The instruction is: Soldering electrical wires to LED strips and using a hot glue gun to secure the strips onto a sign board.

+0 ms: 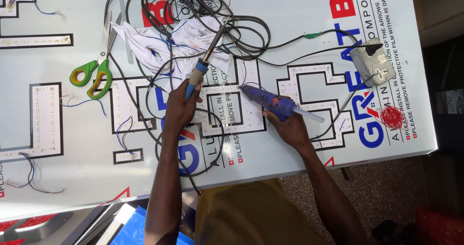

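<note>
White panel (290, 143), wide, stiff, likely slippery. Blue glue gun (270, 102) at centre, gripped in right hand (285, 126); light, hot at nozzle, best held by handle. Soldering iron (205, 61) clasped in left hand (180, 107) by blue grip; tip probably hot.

Left hand (181, 107) holds soldering iron (207, 60); right hand (289, 126) holds glue gun (270, 102).

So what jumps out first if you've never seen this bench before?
The two tools held at the middle: a blue glue gun in the right hand and a soldering iron in the left hand. Behind them a tangle of black wires covers a white cloth, and green scissors lie to the left.
</note>
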